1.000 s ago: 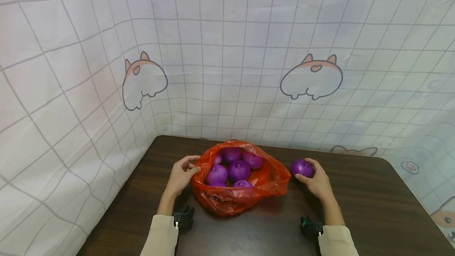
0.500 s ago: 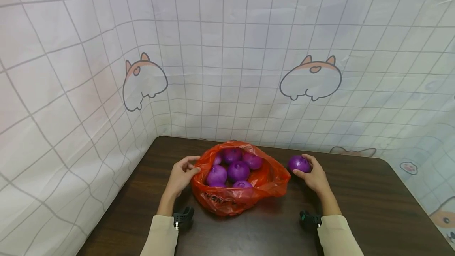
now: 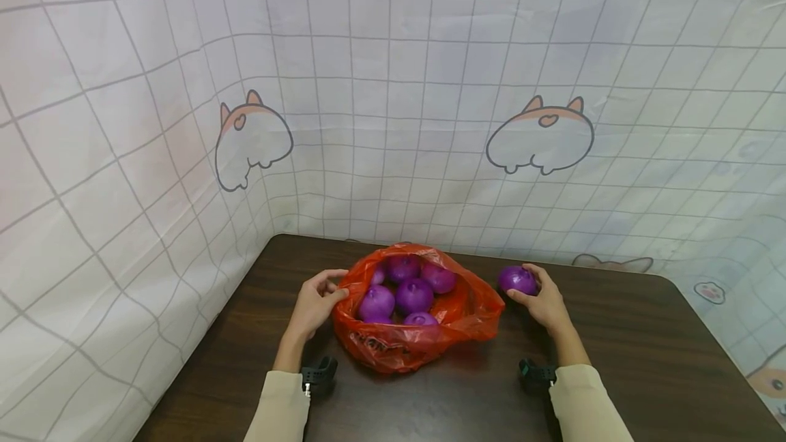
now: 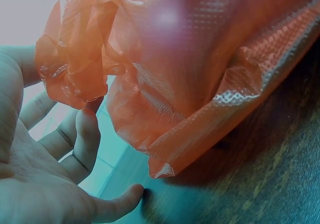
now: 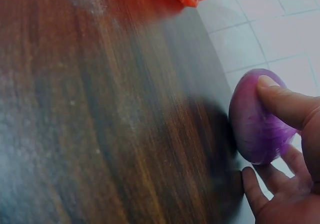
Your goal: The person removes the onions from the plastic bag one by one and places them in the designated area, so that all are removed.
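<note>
A red plastic bag [image 3: 393, 353] with dark printing lies with its mouth spread wide, several purple onions [image 3: 414, 296] inside. My left hand [image 3: 314, 302] pinches the bag's left rim, thumb on the inner side. Seen from the left wrist, the crinkled rim [image 4: 75, 69] hides the thumb's end, and the little finger extends low near the table. To the right of the bag, my right hand [image 3: 544, 300] grips a single purple onion [image 3: 517, 280]. The right wrist view shows the thumb across this onion [image 5: 257, 121], fingers beneath, with the tabletop close beside it.
The dark wooden table [image 3: 620, 346] runs back to a white gridded cloth [image 3: 393, 121] with cartoon animal drawings. A black band [image 3: 318, 372] sits on the left wrist, and a similar band [image 3: 537, 372] on the right.
My right hand has shifted slightly left and farther back with the onion, toward the bag. The left hand and the bag have stayed in place.
</note>
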Action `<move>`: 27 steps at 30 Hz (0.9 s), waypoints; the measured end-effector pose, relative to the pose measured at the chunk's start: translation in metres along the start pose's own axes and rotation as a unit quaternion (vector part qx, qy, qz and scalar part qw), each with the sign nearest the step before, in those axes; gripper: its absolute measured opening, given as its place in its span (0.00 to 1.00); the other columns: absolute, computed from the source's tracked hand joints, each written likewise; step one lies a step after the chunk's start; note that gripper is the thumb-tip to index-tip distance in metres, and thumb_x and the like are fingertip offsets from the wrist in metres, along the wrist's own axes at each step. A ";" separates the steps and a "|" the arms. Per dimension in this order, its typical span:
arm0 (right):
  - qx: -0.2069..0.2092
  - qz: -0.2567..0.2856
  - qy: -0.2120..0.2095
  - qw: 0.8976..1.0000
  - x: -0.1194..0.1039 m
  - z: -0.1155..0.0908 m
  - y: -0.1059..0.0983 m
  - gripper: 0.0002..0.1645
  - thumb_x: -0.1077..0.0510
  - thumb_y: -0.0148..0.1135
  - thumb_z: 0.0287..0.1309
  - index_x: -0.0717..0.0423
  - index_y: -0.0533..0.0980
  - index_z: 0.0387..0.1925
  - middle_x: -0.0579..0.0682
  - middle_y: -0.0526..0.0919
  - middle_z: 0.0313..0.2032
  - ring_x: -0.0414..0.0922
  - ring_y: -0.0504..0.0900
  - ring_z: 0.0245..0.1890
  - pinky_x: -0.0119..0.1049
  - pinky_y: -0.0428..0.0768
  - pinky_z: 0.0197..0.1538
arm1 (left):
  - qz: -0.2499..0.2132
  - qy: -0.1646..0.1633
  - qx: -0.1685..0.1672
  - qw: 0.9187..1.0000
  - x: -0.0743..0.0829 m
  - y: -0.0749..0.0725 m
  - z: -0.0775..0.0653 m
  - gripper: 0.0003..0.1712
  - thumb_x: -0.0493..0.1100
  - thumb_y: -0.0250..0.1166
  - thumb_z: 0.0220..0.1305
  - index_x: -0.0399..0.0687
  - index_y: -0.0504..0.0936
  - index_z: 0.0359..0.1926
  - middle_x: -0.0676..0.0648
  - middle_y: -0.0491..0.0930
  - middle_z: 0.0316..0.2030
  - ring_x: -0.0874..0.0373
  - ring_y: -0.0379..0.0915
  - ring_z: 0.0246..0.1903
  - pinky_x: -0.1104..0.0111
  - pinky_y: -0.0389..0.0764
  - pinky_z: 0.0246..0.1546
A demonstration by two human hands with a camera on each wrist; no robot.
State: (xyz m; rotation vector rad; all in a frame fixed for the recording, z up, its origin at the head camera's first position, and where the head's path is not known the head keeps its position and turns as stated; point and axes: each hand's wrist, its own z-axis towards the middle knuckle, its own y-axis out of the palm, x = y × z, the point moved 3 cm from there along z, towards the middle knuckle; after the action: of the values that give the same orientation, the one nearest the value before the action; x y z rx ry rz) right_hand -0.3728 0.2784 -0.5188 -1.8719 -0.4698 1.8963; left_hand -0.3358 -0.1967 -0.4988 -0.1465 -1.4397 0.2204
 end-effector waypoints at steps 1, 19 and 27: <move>-0.001 0.001 0.001 1.000 0.000 0.000 0.000 0.46 0.55 0.70 0.63 0.55 0.57 0.76 0.69 0.60 0.74 0.68 0.63 0.72 0.67 0.63 0.71 | 0.001 0.000 -0.001 1.000 0.000 0.000 0.000 0.20 0.35 0.68 0.64 0.50 0.84 0.57 0.42 0.78 0.31 0.57 0.70 0.26 0.71 0.73 0.24; 0.013 -0.019 -0.001 1.000 -0.002 -0.002 0.002 0.45 0.53 0.70 0.64 0.55 0.58 0.75 0.69 0.62 0.73 0.69 0.66 0.70 0.68 0.65 0.69 | -0.002 0.007 -0.004 1.000 -0.001 -0.001 0.000 0.20 0.35 0.68 0.64 0.50 0.84 0.57 0.43 0.78 0.31 0.57 0.68 0.25 0.71 0.71 0.24; 0.027 -0.039 -0.013 0.999 -0.002 -0.002 0.004 0.44 0.53 0.69 0.64 0.57 0.58 0.75 0.70 0.62 0.72 0.70 0.66 0.69 0.67 0.65 0.69 | -0.002 0.005 -0.002 1.000 -0.002 -0.001 0.001 0.20 0.35 0.68 0.64 0.50 0.84 0.57 0.43 0.78 0.31 0.57 0.69 0.26 0.71 0.71 0.24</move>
State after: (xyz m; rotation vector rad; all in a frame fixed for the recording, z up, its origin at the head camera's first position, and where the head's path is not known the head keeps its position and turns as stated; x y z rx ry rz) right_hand -0.3710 0.2738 -0.5194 -1.7715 -0.4870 1.8653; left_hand -0.3372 -0.1986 -0.5003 -0.1492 -1.4312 0.2134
